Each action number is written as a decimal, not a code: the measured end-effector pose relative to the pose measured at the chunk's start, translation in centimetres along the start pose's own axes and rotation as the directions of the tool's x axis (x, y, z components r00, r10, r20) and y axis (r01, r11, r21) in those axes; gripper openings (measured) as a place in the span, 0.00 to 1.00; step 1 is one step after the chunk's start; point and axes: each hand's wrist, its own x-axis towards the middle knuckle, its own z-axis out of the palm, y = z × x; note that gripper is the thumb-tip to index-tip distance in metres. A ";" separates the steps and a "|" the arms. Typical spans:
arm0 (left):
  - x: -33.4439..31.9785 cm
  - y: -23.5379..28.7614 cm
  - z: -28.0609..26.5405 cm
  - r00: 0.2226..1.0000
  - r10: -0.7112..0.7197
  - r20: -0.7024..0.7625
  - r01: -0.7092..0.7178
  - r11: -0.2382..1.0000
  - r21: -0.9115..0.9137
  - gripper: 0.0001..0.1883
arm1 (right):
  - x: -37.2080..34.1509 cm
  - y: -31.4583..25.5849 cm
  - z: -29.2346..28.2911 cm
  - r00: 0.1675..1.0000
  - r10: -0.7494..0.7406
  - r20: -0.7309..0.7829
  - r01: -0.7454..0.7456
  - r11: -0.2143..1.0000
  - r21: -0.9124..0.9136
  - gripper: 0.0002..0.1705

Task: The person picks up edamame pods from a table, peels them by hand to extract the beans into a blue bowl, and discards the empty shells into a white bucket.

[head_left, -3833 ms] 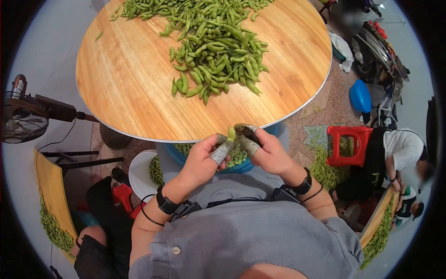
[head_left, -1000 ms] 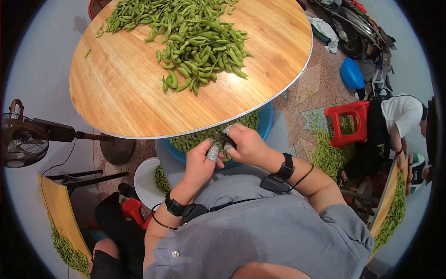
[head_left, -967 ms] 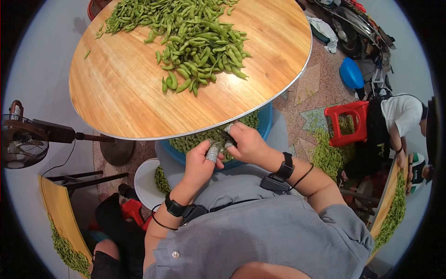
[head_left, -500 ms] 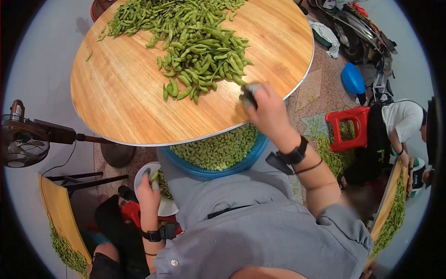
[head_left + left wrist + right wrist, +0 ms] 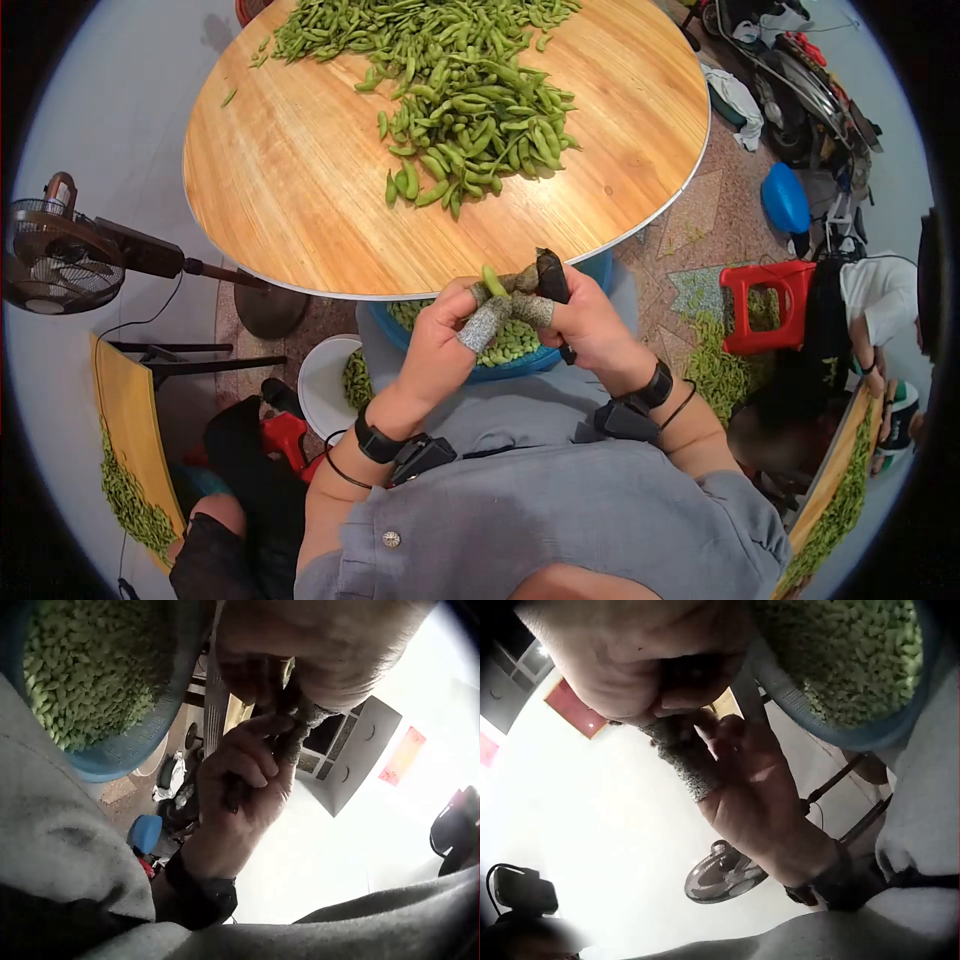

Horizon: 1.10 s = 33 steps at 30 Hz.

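Note:
Both hands meet over the near edge of the round table [image 5: 330,240]. My left hand [image 5: 440,335] pinches a green edamame pod [image 5: 492,280], its tip pointing up. Grey speckled wraps cover the thumbs. My right hand [image 5: 590,325] has its wrapped thumb and finger right at the pod. A slim dark tool [image 5: 550,278] is gripped in it; its lower end [image 5: 234,799] pokes out below the curled fingers in the left wrist view, and I cannot tell its kind. Below the hands, a blue basin [image 5: 500,373] on the lap holds shelled green beans [image 5: 510,343].
A heap of edamame pods [image 5: 470,110] covers the table's middle and far side. On the left are a white bucket [image 5: 320,385] with green husks and a fan [image 5: 65,250]. A red stool [image 5: 790,310] stands right, with husks on the floor [image 5: 715,360] and another person beside it.
Half a second ago my left hand was over the white bucket with something green, and my right hand reached over the table beside the heap. Both have come together, with a pod between them.

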 end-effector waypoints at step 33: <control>-1.1 -2.0 -0.9 0.940 0.328 0.097 -0.280 0.576 0.768 0.07 | -0.1 0.9 -0.7 0.979 0.104 0.177 -0.034 0.931 -0.363 0.16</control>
